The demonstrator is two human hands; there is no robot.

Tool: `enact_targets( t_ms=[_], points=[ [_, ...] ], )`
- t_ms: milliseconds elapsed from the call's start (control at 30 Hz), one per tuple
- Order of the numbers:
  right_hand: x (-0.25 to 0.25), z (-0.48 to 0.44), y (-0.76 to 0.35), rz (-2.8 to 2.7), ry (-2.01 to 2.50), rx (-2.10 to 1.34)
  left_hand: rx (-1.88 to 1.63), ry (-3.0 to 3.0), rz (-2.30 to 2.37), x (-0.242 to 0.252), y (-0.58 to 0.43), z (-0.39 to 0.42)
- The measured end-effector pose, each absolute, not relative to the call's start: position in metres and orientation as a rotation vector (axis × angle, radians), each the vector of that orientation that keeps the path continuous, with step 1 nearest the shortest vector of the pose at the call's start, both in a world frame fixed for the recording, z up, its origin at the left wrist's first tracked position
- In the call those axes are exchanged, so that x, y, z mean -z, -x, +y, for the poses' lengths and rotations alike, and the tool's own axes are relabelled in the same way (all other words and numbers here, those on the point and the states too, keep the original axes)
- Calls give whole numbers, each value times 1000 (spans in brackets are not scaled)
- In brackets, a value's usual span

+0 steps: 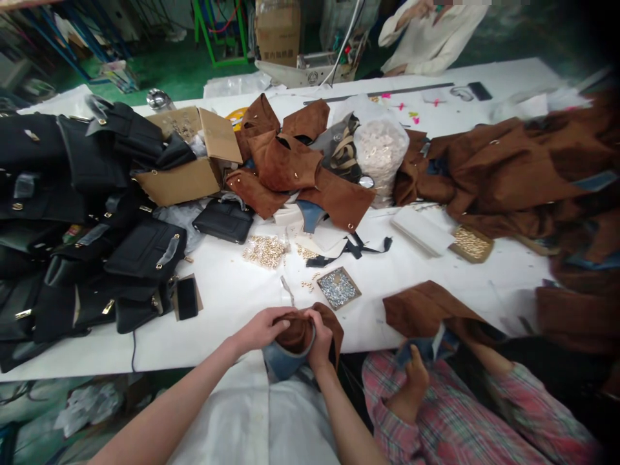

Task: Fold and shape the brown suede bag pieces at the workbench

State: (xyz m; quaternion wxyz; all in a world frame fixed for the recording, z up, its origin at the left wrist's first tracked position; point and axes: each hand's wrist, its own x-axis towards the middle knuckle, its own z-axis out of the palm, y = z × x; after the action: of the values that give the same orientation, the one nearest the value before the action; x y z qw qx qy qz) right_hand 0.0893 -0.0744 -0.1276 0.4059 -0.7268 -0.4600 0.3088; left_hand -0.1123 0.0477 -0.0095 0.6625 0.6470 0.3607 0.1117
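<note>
My left hand [261, 328] and my right hand [320, 341] both grip a brown suede bag piece [296, 332] with a blue lining, held at the near table edge above my lap. The fingers of both hands are curled into the fabric. Just beyond them lie a small tray of silver studs [338, 287] and a heap of gold studs [265, 250] on the white table [232, 303].
Black bags [72, 226] are stacked at the left beside an open cardboard box [188, 155]. Brown suede pieces [300, 168] pile up at the centre and right. A person in plaid [436, 400] sits at my right with a hand on brown fabric [426, 309]. Another person stands at the far side.
</note>
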Motion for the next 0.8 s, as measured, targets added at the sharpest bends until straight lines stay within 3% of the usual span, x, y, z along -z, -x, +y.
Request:
enact_targets(
  t_ms=[233, 567, 800],
  points=[
    [94, -94, -106, -968, 1832, -651, -90, -1869, 772, -38, 81, 45],
    [45, -115, -118, -980, 1873, -381, -464, -2011, 815, -58, 70, 5],
    [-30, -98, -117, -1168, 2166, -364, -470, -2346, 729, -98, 46, 22]
  ],
)
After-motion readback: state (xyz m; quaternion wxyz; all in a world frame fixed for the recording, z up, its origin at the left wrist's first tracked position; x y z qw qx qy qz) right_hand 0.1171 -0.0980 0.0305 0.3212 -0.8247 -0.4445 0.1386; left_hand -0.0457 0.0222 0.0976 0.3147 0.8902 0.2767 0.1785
